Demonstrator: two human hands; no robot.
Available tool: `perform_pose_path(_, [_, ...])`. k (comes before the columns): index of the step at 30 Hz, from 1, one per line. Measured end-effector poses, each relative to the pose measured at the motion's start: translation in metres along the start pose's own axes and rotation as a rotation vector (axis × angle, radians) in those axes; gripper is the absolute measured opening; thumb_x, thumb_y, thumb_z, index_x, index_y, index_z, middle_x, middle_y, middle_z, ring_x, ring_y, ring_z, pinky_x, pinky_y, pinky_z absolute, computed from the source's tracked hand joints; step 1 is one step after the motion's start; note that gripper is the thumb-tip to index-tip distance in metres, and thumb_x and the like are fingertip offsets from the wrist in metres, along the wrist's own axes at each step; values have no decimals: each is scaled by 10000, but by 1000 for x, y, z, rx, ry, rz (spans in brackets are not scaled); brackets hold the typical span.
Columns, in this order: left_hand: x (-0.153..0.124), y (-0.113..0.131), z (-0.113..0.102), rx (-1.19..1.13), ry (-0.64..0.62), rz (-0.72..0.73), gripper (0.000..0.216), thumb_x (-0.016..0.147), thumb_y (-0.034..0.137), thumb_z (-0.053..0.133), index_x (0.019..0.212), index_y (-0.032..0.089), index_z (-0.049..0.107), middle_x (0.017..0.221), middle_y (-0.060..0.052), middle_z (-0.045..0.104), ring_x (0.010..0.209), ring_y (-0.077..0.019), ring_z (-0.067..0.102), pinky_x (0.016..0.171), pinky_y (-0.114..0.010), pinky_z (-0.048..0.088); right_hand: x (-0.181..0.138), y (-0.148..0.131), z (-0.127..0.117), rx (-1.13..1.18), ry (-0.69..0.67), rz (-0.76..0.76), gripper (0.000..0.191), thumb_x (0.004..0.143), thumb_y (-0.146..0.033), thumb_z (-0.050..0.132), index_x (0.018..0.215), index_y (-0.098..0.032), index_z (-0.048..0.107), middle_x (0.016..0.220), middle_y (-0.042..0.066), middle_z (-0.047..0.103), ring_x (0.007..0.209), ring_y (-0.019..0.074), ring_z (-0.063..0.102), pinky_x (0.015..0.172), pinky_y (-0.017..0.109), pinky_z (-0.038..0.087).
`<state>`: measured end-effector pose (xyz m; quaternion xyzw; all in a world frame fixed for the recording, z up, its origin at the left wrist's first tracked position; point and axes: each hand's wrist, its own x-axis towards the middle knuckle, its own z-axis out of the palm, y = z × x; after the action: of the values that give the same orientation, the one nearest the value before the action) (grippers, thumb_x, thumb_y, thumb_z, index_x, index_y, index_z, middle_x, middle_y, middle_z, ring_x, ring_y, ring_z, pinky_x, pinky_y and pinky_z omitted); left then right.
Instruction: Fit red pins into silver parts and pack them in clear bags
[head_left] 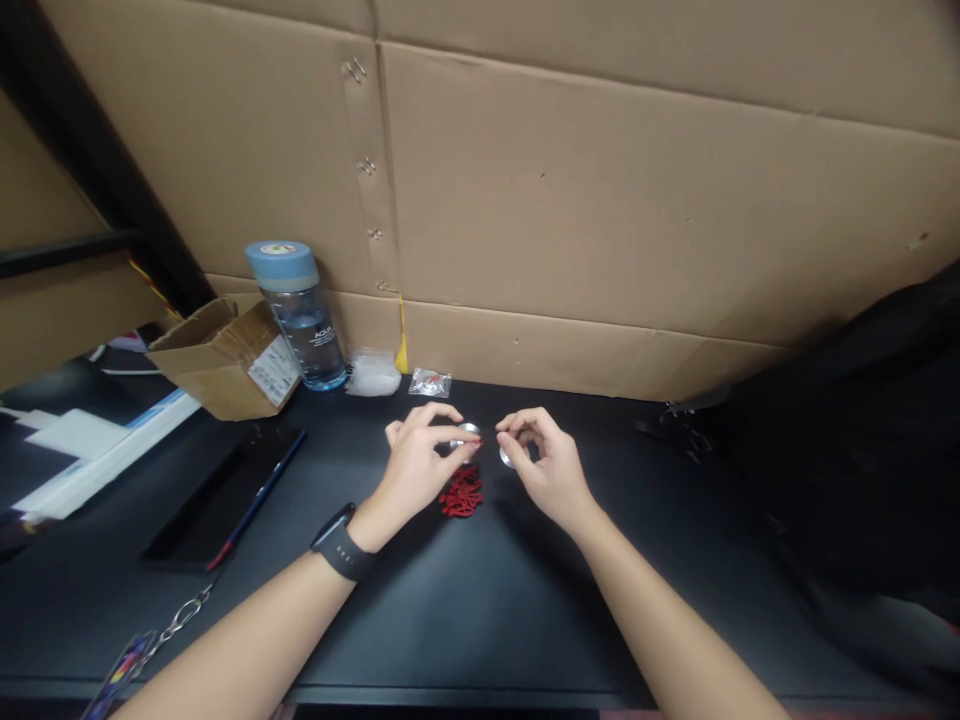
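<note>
My left hand [420,455], with a black watch on its wrist, pinches a small red piece [480,441] between thumb and forefinger. Just behind those fingertips shows a shiny silver round piece [470,430]; whether it is held or lies on the table I cannot tell. My right hand [546,468] is closed, its fingers curled round another silver round piece [505,457], mostly hidden by the thumb. A small gap separates the two hands. Below the left fingertips, a pile of red pieces [460,493] lies on the black table [450,610].
Along the cardboard wall [600,220] stand an open cardboard box [217,365], a blue-lidded water bottle [304,325], clear plastic bags [373,374] and a small clear packet [430,382]. A phone [225,495] with a chain strap lies left. A black bag [847,470] fills the right side.
</note>
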<state>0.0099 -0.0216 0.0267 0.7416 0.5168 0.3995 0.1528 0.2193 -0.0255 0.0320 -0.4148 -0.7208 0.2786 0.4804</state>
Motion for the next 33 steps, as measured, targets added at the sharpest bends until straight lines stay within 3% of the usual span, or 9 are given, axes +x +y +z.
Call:
perform_pose_path(3, [4, -14, 0, 92, 74, -10, 79, 881, 355, 743, 893, 359, 821, 1095, -23, 699, 1114, -264, 575, 935, -422, 313, 6, 14, -22, -390, -141, -80, 180, 896, -241, 675, 1075, -230, 663, 1023, 72, 680, 909, 216, 620, 845, 373, 490])
perform_pose_path(7, [6, -24, 3, 126, 24, 27, 130, 919, 374, 693, 917, 325, 813, 1038, -41, 736, 1084, -262, 575, 916, -417, 299, 9, 31, -34, -568, -370, -15, 112, 856, -150, 679, 888, -225, 756, 858, 44, 696, 778, 190, 643, 772, 322, 483])
perform_pose_path(11, [5, -24, 6, 101, -15, 0, 160, 953, 371, 633, 951, 283, 766, 1005, -33, 775, 1016, -247, 629, 898, -400, 302, 9, 37, -29, -624, -374, 12, 222, 878, -85, 621, 754, -213, 753, 773, 52, 714, 751, 200, 663, 751, 313, 472])
perform_pose_path(16, [5, -15, 5, 71, -56, -36, 135, 977, 326, 586, 998, 269, 706, 1054, -11, 774, 1002, -220, 671, 902, -376, 295, 7, 39, -21, -622, -308, 2, 188, 895, -114, 622, 780, -202, 743, 837, 57, 714, 745, 177, 654, 743, 294, 472])
perform_pose_path(20, [3, -7, 1, 38, -152, 38, 157, 993, 328, 555, 984, 261, 697, 1091, -15, 761, 1066, -224, 657, 918, -370, 311, 7, 34, -15, -467, -208, -10, 135, 909, -186, 641, 800, -201, 719, 885, 46, 700, 787, 170, 639, 764, 300, 478])
perform_pose_path(23, [1, -4, 0, -9, -158, 44, 162, 991, 334, 553, 983, 260, 697, 1082, -13, 753, 1057, -223, 657, 938, -372, 352, 10, 23, -13, -116, -49, 56, 134, 944, -298, 635, 884, -206, 712, 891, 43, 710, 811, 179, 651, 762, 311, 508])
perform_pose_path(26, [2, -6, 3, -202, -165, 10, 194, 998, 368, 535, 992, 244, 684, 1034, -19, 748, 966, -204, 676, 908, -342, 438, 12, 13, -9, 221, 83, 140, 205, 932, -396, 664, 929, -193, 691, 913, 50, 713, 816, 181, 668, 730, 301, 536])
perform_pose_path(29, [3, -7, 7, -432, -157, -15, 209, 983, 387, 561, 962, 208, 667, 987, -40, 735, 932, -197, 673, 868, -303, 495, 7, 10, 0, 322, 69, 170, 233, 908, -422, 694, 920, -190, 686, 1058, 77, 714, 885, 188, 688, 744, 299, 560])
perform_pose_path(33, [2, -3, 11, -559, -147, -23, 184, 967, 359, 596, 937, 187, 653, 965, -45, 723, 934, -191, 667, 896, -300, 506, -2, 11, 16, 427, -51, 269, 257, 910, -443, 691, 907, -189, 649, 1233, 98, 680, 926, 195, 718, 764, 316, 598])
